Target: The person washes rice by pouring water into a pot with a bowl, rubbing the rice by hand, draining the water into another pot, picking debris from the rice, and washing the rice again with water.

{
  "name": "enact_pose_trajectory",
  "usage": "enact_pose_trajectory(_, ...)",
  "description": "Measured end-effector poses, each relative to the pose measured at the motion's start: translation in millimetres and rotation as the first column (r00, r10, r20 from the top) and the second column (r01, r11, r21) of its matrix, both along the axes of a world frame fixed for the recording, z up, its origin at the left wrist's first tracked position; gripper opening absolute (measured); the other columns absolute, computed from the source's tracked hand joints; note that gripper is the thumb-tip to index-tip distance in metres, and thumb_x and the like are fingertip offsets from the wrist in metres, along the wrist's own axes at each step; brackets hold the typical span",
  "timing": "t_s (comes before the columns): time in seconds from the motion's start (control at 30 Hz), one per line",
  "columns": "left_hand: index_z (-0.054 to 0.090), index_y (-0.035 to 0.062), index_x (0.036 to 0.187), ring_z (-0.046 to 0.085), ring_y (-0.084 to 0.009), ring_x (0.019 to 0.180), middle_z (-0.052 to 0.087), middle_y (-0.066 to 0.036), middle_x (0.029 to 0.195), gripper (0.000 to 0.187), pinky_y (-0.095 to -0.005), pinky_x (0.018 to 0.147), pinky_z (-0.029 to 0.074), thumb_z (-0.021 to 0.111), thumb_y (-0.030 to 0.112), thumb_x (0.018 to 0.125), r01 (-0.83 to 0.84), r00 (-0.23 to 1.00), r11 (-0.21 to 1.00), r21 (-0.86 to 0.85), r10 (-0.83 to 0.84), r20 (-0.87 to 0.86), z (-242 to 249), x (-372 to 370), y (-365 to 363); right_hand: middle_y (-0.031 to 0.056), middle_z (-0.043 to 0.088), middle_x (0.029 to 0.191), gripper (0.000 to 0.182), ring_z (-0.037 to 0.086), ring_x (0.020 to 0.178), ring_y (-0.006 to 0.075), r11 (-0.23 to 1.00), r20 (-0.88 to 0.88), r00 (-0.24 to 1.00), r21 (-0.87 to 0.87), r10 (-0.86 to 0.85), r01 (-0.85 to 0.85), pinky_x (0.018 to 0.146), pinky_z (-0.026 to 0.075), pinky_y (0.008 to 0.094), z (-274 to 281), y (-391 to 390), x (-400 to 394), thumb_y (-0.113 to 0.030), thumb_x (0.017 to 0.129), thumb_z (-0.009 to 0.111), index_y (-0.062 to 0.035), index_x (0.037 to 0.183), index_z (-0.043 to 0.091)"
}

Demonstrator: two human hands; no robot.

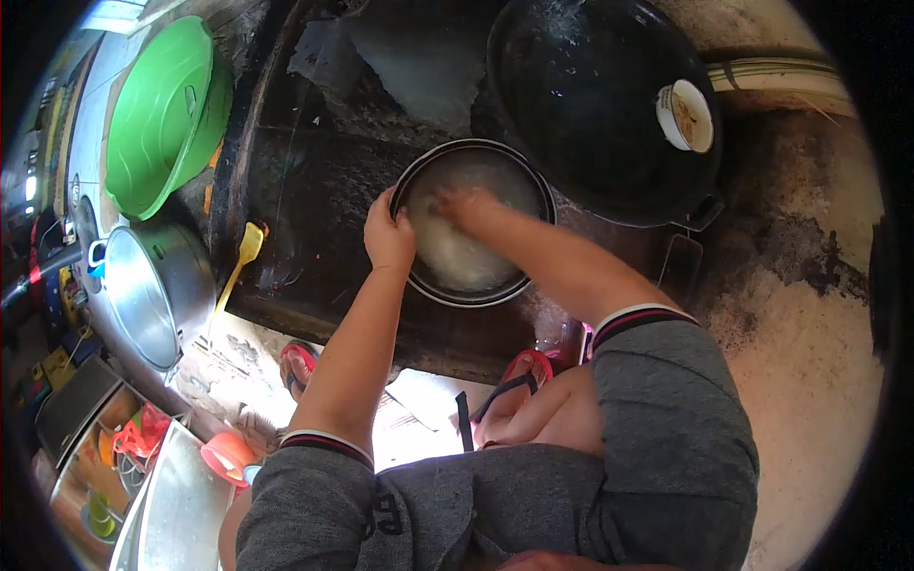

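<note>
A round metal pot (473,303) with a dark inner wall stands on the dark worktop in front of me. Cloudy whitish liquid (462,255) fills its lower part; whatever lies beneath the surface cannot be made out. My left hand (388,236) grips the pot's left rim, thumb on the inner side. Inside the pot is my right hand (464,206), at the liquid, its fingers smeared by motion and partly hidden.
A large black wok (600,181) sits at the back right, holding a small white bowl (674,124). On the left are a green basin (157,124), a silver pot (186,285) and a yellow spatula (249,245). The dark worktop (324,181) has a front edge near my feet.
</note>
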State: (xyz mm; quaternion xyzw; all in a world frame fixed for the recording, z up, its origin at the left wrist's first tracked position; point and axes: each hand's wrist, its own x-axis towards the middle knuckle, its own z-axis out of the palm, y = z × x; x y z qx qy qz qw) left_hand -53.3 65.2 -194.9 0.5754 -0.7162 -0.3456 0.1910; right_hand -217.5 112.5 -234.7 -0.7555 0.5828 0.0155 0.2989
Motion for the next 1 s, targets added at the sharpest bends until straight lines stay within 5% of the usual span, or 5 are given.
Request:
enact_pose_trajectory(0.3, 0.054, 0.0063, 0.112, 0.056, -0.0316, 0.096, 0.058, -0.014, 0.102, 0.035, -0.0385, 0.083, 0.044, 0.054, 0.005, 0.077, 0.002, 1.000, 1.000, 0.025, -0.002, -0.006, -0.8, 0.9, -0.1, 0.0209, 0.060, 0.102, 0.049, 0.057, 0.097, 0.0342, 0.784, -0.004, 0.977, 0.598, 0.214, -0.169, 0.082, 0.047, 0.0404, 5.7, 41.3, 21.1, -0.020, 0.064, 0.063, -0.0053, 0.110, 0.058)
enact_pose_trajectory(0.57, 0.054, 0.0065, 0.112, 0.056, -0.0316, 0.095, 0.058, -0.013, 0.101, 0.035, -0.0384, 0.082, 0.044, 0.053, 0.004, 0.077, 0.008, 0.999, 0.999, 0.034, -0.006, -0.036, 2.4, -0.5, 1.0, 0.0165, 0.052, 0.120, 0.046, 0.056, 0.102, 0.0316, 0.987, -0.132, 0.980, 0.071, 0.149, -0.141, 0.085, 0.046, 0.0392, 14.7, 1.8, 18.2, -0.009, 0.073, 0.057, -0.0126, 0.118, 0.053)
enact_pose_trajectory(0.77, 0.055, 0.0064, 0.110, 0.056, -0.0312, 0.095, 0.058, -0.013, 0.100, 0.034, -0.0382, 0.082, 0.044, 0.054, 0.003, 0.077, -0.010, 1.000, 1.000, 0.026, 0.010, -0.025, 8.2, -1.6, 1.5, 0.0177, 0.050, 0.122, 0.055, 0.054, 0.107, 0.0302, 0.943, -0.260, 0.960, 0.281, -0.107, 0.181, 0.088, 0.045, 0.0381, 38.5, 20.3, -19.5, -0.015, 0.070, 0.061, -0.0129, 0.124, 0.049)
enact_pose_trajectory(0.9, 0.055, 0.0064, 0.110, 0.056, -0.0313, 0.095, 0.058, -0.013, 0.100, 0.033, -0.0382, 0.082, 0.045, 0.054, 0.005, 0.077, -0.009, 0.999, 0.999, 0.034, 0.010, -0.051, 2.6, -0.4, 0.5, 0.0199, 0.060, 0.104, 0.053, 0.057, 0.098, 0.0334, 0.747, -0.022, 0.942, 0.615, 0.336, -0.252, 0.084, 0.046, 0.0406, 8.1, 37.5, 9.0, -0.027, 0.070, 0.062, -0.0071, 0.119, 0.053)
enact_pose_trajectory(1.0, 0.055, 0.0067, 0.110, 0.056, -0.0313, 0.095, 0.058, -0.013, 0.101, 0.033, -0.0384, 0.082, 0.044, 0.054, 0.005, 0.077, -0.002, 0.999, 1.000, 0.012, 0.002, -0.033, 2.6, 0.0, 0.2, 0.0185, 0.060, 0.103, 0.044, 0.058, 0.096, 0.0321, 0.875, 0.040, 0.987, 0.459, 0.154, -0.154, 0.083, 0.046, 0.0411, 14.0, 33.7, 44.5, -0.023, 0.072, 0.060, -0.0098, 0.114, 0.057)
